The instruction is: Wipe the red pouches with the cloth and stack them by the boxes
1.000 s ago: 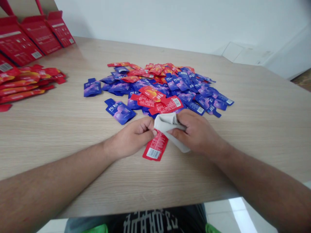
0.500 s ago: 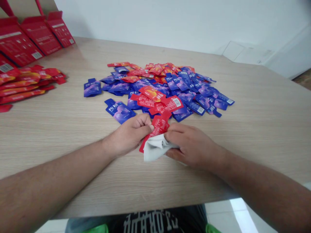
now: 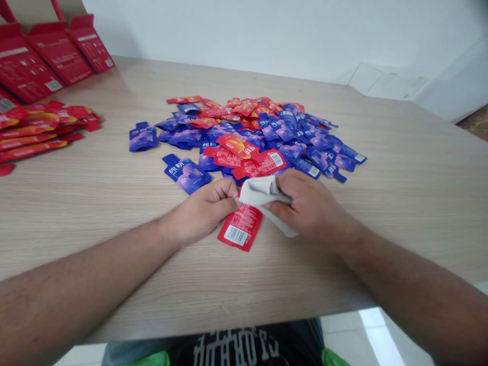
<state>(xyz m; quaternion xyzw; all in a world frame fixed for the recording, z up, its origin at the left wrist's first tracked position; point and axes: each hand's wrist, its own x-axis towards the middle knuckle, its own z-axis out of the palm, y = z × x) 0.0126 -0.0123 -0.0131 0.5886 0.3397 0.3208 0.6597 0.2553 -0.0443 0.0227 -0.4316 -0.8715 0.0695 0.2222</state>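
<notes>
A red packet [image 3: 241, 227] with a white barcode label lies at the near middle of the table. My left hand [image 3: 208, 209] is closed on its left edge, thumb and fingers pinched together. My right hand [image 3: 307, 206] grips a folded white cloth [image 3: 259, 190], which covers the packet's upper part. Just beyond my hands is a pile of purple packets [image 3: 292, 150] and red packets [image 3: 238, 146]. One purple packet [image 3: 186, 174] rests just past my left hand, and another [image 3: 143, 137] sits apart at the pile's left.
Red boxes [image 3: 59, 53] with raised flaps stand at the back left. In front of them lies a stack of red-orange packets [image 3: 36, 133]. A white wall [image 3: 247, 38] rises behind the wooden table [image 3: 412, 193], whose near edge runs in front of my body.
My right hand has moved the cloth away from me, from the packet's lower part to its upper part, uncovering the barcode. My left hand has stayed at the packet's edge.
</notes>
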